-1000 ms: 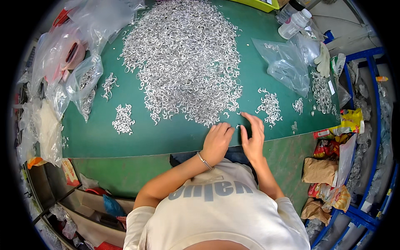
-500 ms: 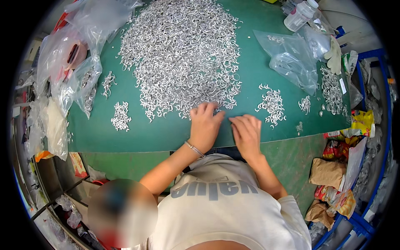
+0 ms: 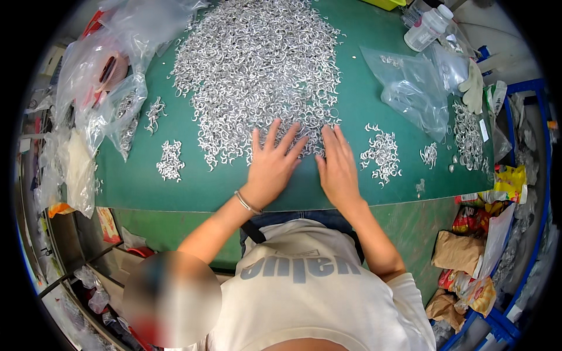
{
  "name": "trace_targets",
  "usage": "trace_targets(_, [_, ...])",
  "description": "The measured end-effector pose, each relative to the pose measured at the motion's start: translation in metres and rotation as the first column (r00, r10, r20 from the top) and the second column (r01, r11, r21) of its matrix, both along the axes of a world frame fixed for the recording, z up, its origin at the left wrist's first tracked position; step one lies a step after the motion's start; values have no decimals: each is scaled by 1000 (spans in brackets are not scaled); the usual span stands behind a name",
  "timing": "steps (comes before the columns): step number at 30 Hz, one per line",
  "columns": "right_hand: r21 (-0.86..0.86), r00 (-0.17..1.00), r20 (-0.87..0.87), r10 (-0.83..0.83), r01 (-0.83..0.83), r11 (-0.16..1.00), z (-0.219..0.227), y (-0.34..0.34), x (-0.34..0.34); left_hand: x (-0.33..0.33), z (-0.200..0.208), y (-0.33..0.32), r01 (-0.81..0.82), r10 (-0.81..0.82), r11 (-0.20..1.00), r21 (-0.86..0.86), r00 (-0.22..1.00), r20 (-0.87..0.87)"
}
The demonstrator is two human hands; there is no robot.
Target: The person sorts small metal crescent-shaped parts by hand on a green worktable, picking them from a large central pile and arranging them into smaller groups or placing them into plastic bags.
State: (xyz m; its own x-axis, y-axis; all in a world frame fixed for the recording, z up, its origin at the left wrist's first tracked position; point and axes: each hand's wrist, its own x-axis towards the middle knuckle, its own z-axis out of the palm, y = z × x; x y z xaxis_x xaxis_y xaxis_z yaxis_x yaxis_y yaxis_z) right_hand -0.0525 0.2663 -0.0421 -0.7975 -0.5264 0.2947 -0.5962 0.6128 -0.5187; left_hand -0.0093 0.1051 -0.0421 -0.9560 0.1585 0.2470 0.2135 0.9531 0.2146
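Observation:
A wide heap of small silvery curved metal pieces [image 3: 263, 70] covers the middle of the green tabletop [image 3: 228, 190]. My left hand [image 3: 273, 161] lies with its fingers spread on the near edge of the heap, a bracelet round its wrist. Beside it, my right hand [image 3: 338, 167] rests flat with outstretched fingers at the heap's near right corner. Neither hand grips anything. A small pile of curved pieces [image 3: 381, 155] lies to the right of my right hand, and another small pile [image 3: 170, 161] to the left of my left hand.
Clear plastic bags [image 3: 88, 111] crowd the table's left side. On the right lie a clear bag [image 3: 410, 88], a white bottle [image 3: 429, 28], a glove [image 3: 472, 86] and a pile of metal rings [image 3: 468, 137]. Food packets and a brown paper bag [image 3: 458, 251] are below the right edge.
Both hands have moved farther onto the near edge of the heap. Their fingers, curled before, are now stretched out, with the left hand's spread wide.

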Motion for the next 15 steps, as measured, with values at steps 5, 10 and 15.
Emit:
trace_targets(5, [0,977,164,133,-135,991,-1,-12,37,-1,-10,-35,-29,29,999,14,1000,-9])
trace_targets(10, [-22,965,120,231,-230,973,-10,-46,32,-13,-9,-52,-58,58,998,18,997,-43])
trace_targets(15, [-266,960,69,273,-246,932,-6,-63,5,-26,-11,-64,-127,126,992,-4,987,-102])
